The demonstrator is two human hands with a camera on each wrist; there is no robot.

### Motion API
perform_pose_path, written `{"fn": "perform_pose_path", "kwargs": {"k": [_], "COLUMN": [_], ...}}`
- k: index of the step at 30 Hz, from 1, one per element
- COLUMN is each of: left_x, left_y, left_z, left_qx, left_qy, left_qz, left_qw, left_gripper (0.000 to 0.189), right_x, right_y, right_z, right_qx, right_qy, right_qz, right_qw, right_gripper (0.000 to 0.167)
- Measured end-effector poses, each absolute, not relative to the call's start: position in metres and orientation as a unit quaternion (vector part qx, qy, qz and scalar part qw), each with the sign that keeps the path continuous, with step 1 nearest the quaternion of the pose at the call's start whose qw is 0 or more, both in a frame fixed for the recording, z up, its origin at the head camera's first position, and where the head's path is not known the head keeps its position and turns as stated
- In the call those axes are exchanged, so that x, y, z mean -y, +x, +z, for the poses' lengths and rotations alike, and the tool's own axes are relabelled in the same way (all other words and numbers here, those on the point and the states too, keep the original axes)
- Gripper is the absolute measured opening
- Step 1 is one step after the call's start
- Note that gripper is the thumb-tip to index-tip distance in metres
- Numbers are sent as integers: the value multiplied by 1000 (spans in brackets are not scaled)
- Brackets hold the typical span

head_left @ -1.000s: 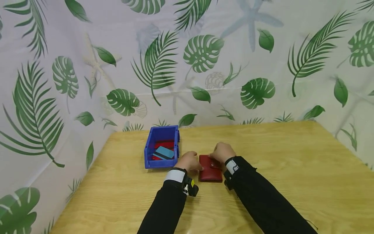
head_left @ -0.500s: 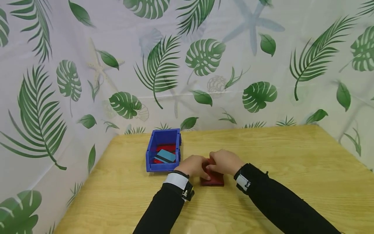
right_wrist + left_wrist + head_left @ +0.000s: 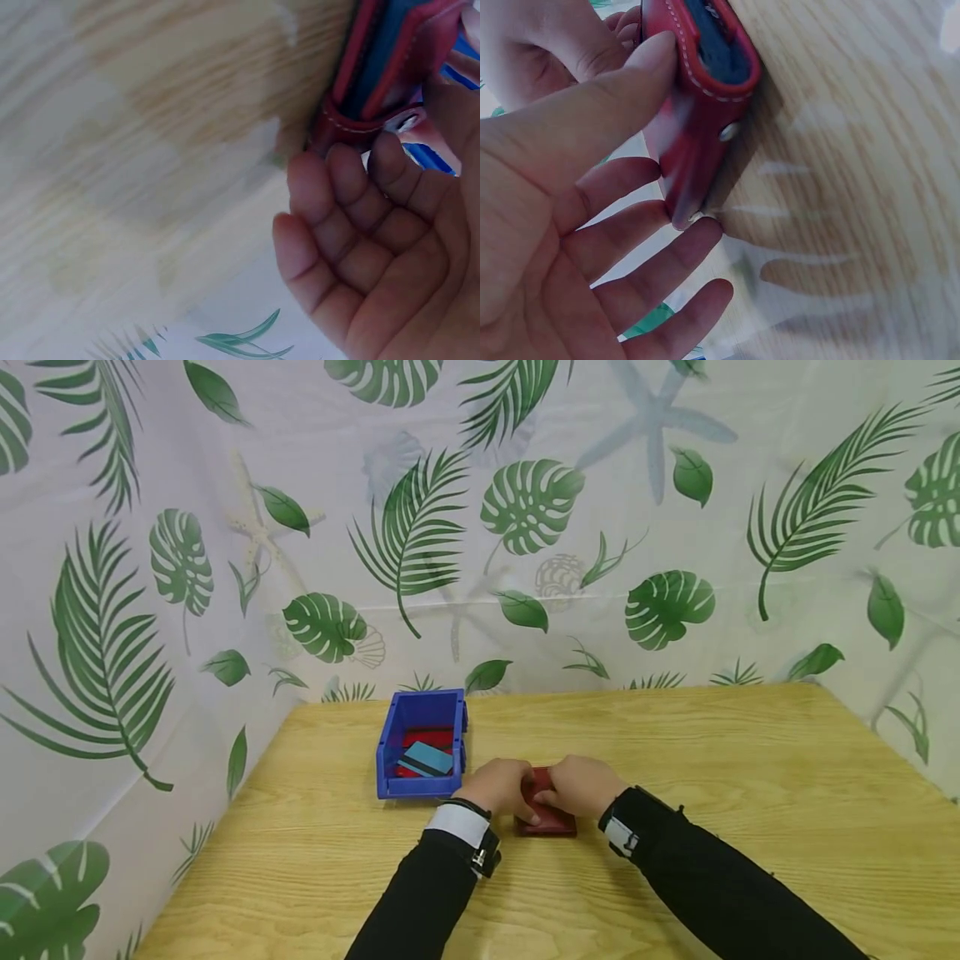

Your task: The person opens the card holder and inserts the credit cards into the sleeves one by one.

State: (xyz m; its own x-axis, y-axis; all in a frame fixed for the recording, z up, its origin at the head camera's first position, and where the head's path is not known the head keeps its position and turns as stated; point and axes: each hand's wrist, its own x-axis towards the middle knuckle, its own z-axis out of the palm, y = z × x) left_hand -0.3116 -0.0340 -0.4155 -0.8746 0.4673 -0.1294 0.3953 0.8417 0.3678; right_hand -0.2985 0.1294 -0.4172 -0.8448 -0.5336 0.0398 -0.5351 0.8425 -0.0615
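A small red leather wallet (image 3: 553, 822) with pale stitching lies on the wooden table under both hands. My left hand (image 3: 498, 787) holds its left side. In the left wrist view the thumb presses on the cover, and fingertips meet the far edge near a metal snap (image 3: 730, 132). From the right, my right hand (image 3: 583, 787) grips the wallet's strap (image 3: 349, 126), its fingers bent at the strap's end and thumb by the snap. Something blue (image 3: 384, 60) shows between the covers. The hands hide most of the wallet's upper part in the head view.
To the left of the hands stands a blue plastic bin (image 3: 420, 788). Inside lie a light blue card (image 3: 426, 758) with a dark stripe and red items (image 3: 437, 737). A leaf-printed cloth (image 3: 517, 643) hangs behind the wooden table (image 3: 712, 752).
Both hands have drawn together over the wallet and now cover its strap and snap in the head view. The left hand moved right onto it. Little differs from half a second ago.
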Motion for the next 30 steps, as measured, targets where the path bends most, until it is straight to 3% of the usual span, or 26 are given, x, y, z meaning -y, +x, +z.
{"fn": "perform_pose_path", "kwargs": {"k": [8, 14, 30], "left_x": [36, 37, 37], "left_y": [-314, -309, -306], "left_z": [-412, -414, -418], "left_qx": [-952, -948, -952], "left_qy": [219, 216, 203], "left_qz": [186, 207, 200], "left_qw": [106, 111, 111], "left_gripper": [53, 51, 53], "right_x": [-125, -120, -127], "right_y": [-303, -299, -304], "right_z": [-424, -428, -434], "right_qx": [946, 939, 937], "right_qy": [314, 321, 337], "right_qz": [-36, -91, -49], "right_qw": [68, 82, 73], "right_gripper": [33, 31, 28]}}
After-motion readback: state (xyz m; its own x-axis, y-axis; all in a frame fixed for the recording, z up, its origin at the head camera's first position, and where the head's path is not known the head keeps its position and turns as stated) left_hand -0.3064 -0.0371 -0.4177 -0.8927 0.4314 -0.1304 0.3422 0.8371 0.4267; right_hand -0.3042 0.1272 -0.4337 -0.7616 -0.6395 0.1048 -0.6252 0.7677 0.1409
